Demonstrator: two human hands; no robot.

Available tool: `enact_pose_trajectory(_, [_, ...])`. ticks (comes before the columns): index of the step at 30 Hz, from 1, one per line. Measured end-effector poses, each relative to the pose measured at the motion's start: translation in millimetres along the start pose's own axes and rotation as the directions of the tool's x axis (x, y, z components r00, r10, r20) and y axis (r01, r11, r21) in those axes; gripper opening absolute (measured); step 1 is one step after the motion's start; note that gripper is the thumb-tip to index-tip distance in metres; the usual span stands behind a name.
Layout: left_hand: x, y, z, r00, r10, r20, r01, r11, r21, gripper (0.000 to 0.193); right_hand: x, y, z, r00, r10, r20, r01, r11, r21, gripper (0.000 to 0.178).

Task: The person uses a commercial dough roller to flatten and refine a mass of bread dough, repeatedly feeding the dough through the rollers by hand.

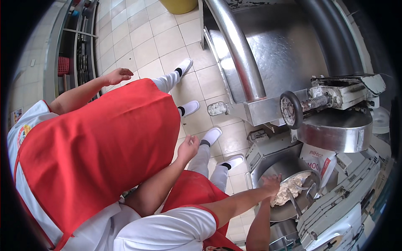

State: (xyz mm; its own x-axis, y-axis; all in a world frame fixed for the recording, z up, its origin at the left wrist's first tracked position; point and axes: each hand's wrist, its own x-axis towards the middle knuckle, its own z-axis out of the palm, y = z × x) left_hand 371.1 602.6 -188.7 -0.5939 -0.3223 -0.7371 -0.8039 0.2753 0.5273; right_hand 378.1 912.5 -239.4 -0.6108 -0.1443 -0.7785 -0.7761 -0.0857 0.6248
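Left hand (273, 183) lay spread open on dough (289, 191) in the mixer bowl (268, 168); right hand (274, 200) was buried, grip untellable — fingers could catch if the near hook (310, 189) turned.

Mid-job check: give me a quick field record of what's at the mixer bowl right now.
left hand: left hand lies spread on the dough
right hand: right forearm reaches the same spot; the hand is hidden under the left arm
bowl: metal bowl, holding pale lumpy dough
behind bowl: paper sack
co-worker: co-worker in a red apron on the left, both hands away from the bowl
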Motion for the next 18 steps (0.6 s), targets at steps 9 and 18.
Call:
enact_pose_trajectory(9, [-2.8, 3.8, -4.3, 0.999, 0.028, 0.031, -0.028, 1.000, -0.003, 0.063, -7.7, 7.1, 6.7, 0.993, 0.000, 0.116, -0.061, 0.850, 0.523, 0.050])
enact_pose_trajectory(18, [-33.5, 91.1, 71.8, 0.980, 0.127, 0.155, -0.138, 0.989, 0.060, 0.065, -27.3, 17.2, -3.9, 0.927, 0.122, 0.355, -0.371, 0.167, 0.913, 0.045])
